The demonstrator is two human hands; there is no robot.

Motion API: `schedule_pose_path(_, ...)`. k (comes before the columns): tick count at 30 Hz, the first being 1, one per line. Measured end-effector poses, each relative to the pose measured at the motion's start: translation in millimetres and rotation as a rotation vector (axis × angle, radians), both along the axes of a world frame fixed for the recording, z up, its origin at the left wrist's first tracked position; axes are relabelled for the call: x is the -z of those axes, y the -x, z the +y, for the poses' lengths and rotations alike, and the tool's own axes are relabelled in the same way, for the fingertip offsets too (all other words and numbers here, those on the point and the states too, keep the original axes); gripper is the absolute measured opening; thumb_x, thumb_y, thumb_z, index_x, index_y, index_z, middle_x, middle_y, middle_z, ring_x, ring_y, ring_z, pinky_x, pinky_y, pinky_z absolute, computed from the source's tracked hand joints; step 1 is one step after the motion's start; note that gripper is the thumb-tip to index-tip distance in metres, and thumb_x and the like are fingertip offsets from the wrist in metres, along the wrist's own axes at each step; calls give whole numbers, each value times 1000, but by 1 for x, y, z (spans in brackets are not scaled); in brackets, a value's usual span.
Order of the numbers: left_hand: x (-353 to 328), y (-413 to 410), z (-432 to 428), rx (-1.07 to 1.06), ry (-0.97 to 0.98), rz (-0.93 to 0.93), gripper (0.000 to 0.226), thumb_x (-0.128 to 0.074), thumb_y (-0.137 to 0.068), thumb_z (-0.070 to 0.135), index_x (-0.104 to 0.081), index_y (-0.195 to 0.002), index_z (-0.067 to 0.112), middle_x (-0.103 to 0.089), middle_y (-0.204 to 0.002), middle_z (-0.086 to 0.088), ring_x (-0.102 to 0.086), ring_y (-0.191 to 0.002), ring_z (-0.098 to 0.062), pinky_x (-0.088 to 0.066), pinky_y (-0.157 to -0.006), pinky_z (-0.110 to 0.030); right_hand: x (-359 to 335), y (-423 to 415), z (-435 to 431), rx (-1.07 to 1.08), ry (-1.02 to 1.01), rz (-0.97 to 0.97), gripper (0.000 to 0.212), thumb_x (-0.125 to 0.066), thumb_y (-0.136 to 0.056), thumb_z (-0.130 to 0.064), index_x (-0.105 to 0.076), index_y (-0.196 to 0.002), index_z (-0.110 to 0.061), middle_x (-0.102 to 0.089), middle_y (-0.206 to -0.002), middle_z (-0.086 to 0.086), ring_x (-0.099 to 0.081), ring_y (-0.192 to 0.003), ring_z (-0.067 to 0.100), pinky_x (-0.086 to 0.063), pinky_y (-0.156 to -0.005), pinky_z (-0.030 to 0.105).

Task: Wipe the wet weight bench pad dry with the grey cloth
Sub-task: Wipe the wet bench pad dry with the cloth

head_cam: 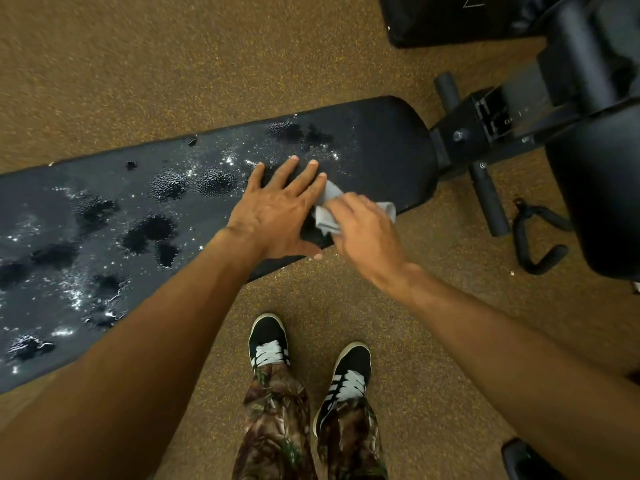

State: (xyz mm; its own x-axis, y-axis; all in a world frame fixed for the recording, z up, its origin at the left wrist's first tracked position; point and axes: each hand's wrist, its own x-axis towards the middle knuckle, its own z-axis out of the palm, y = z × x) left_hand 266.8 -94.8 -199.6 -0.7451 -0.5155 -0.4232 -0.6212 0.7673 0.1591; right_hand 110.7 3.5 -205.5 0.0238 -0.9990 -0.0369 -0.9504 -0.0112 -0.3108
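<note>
Wet black bench pad (droplets, puddles), speckled tan floor, grey cloth

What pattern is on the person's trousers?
The trousers have a camouflage pattern of brown and green leaves, seen in the head view.
</note>
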Motion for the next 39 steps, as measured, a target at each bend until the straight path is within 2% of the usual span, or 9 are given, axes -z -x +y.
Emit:
schedule_pose_path(4, 1, 1, 1, -29, -24, -21, 126, -60, -75, 81, 11, -160, 21, 14, -169, 3, 12, -155, -26, -5, -122, -62, 0, 17, -1, 12, -53, 85, 38, -71, -86, -16, -61, -122, -8, -59, -109, 12, -58, -95, 26, -53, -81, 37)
schedule_pose_path(10, 3, 0, 4, -51, -40, -2, 125, -61, -76, 79, 13, -160, 22, 16, -168, 4, 17, -154, -25, 0, -120, -62, -14, 71, -63, 461, 14, 220, 29, -57, -95, -19, -57, -121, -5, -56, -120, 17, -59, -105, 33, -48, -87, 41)
schedule_pose_path(16, 8, -1, 3, -56, -45, 22, 126, -60, -75, 80, 12, -160, 20, 15, -169, 4, 16, -154, -23, 1, -121, -62, -14, 15, -66, 207, 58, 197, 26, -63, -88, -24, -61, -108, -9, -66, -102, 13, -61, -92, 33, -46, -74, 41)
schedule_pose_path(20, 7, 0, 3, -69, -54, 27, 124, -62, -78, 76, 12, -160, 20, 15, -168, 4, 17, -154, -23, 1, -120, -62, -14, -1, -1, 62, -40, -11, 35, -72, -82, -16, -61, -115, -10, -68, -107, 9, -63, -99, 27, -50, -89, 41)
schedule_pose_path(22, 6, 1, 3, -80, -68, 28, 123, -62, -78, 76, 12, -160, 21, 15, -168, 5, 18, -154, -23, 2, -120, -62, -20, 5, 18, 45, -89, -56, 27, -71, -84, -17, -61, -109, -12, -68, -97, 6, -64, -86, 25, -49, -74, 34)
schedule_pose_path(25, 5, 2, 5, -83, -71, 17, 125, -63, -77, 76, 13, -160, 21, 16, -168, 5, 18, -154, -24, 2, -120, -64, -38, 19, 20, 366, -203, -344, 20, -58, -97, -25, -56, -115, -18, -66, -87, 1, -66, -65, 18, -54, -52, 35)
schedule_pose_path(31, 5, 3, 5, -97, -74, 20, 125, -60, -76, 79, 13, -160, 21, 16, -168, 3, 19, -154, -25, 3, -120, -65, -60, 52, -21, 848, -37, -1214, 20, -57, -93, -2, -58, -107, -17, -67, -95, -1, -68, -87, 9, -55, -75, 27)
schedule_pose_path(36, 4, 4, 6, -102, -77, 19, 125, -64, -76, 76, 12, -160, 22, 15, -168, 4, 19, -154, -24, 3, -120, -65, -30, 54, -18, 926, -166, -785, 54, -73, -85, -29, -46, -131, -20, -60, -114, -7, -62, -107, 14, -49, -80, 21)
schedule_pose_path(39, 3, 5, 6, -110, -89, 16, 127, -66, -75, 75, 12, -160, 22, 15, -168, 4, 19, -153, -24, 3, -120, -65, -28, 38, -20, 849, -33, -241, 86, -82, -74, -41, -34, -144, -24, -45, -138, 7, -47, -122, 25, -42, -91, 29)
